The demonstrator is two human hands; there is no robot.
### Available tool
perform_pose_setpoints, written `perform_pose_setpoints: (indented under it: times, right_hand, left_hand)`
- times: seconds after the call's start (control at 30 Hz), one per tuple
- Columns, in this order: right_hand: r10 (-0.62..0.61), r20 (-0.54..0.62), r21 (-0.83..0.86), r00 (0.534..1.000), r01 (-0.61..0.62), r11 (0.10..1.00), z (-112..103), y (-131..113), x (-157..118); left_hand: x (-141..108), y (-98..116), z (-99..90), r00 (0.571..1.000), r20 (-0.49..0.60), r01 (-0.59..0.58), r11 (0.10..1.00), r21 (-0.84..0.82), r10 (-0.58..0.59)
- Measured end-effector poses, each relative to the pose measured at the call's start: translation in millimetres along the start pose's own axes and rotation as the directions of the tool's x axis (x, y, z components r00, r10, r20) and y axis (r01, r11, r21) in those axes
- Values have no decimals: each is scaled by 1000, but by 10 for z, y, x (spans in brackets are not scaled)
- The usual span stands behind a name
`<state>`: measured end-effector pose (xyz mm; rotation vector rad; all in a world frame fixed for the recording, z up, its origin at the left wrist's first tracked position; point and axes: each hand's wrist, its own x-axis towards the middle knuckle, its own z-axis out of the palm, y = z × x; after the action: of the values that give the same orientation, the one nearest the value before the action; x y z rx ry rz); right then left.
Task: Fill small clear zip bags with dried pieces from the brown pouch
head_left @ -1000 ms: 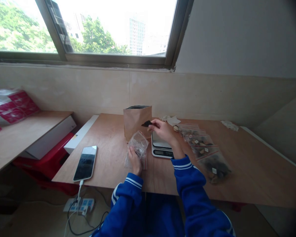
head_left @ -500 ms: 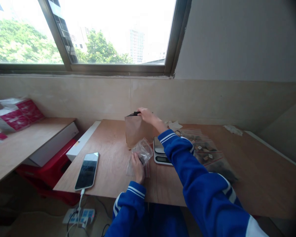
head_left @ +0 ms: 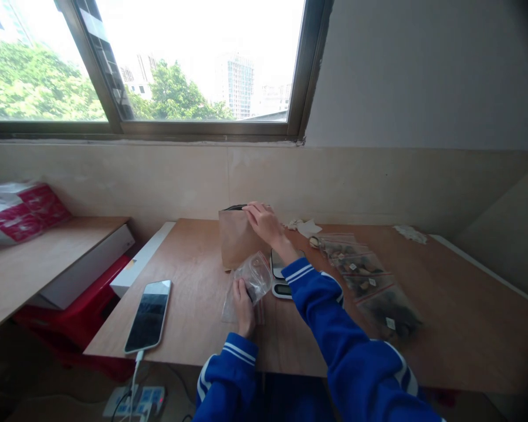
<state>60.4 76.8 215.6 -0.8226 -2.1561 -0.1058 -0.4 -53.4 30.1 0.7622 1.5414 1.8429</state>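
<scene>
**Kraft paper pouch point(head_left: 237, 240) at my right hand point(head_left: 265, 225)**

With twelve o'clock straight ahead, the wooden table point(head_left: 193, 281) stretched before me. On it the pouch stood near twelve, long axis upright; my right hand was nearer, fingertips drawn narrow at its top edge, the mouth running from them toward nine. Labelled zip bags point(head_left: 372, 284) lay overlapped toward two, some holding dark pieces. The smartphone point(head_left: 147, 316) lay near ten, cable attached. The digital scale point(head_left: 282, 291) sat around one, partly covered by my right forearm. My left hand point(head_left: 243, 309) pinched a clear zip bag point(head_left: 259, 276) just in front of the pouch.

The pouch's contents were hidden, and I cannot tell whether my right fingers held anything. Something dark showed beside my left fingers, too small to name.
</scene>
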Motion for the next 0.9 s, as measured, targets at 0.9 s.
perform_pose_setpoints:
  times: [0.9]
  right_hand:
    - [154,724,526,672,-683,506,-159,-162,-1523]
  left_hand:
    - [-151,28,-54,966,19,-257,959,120,256]
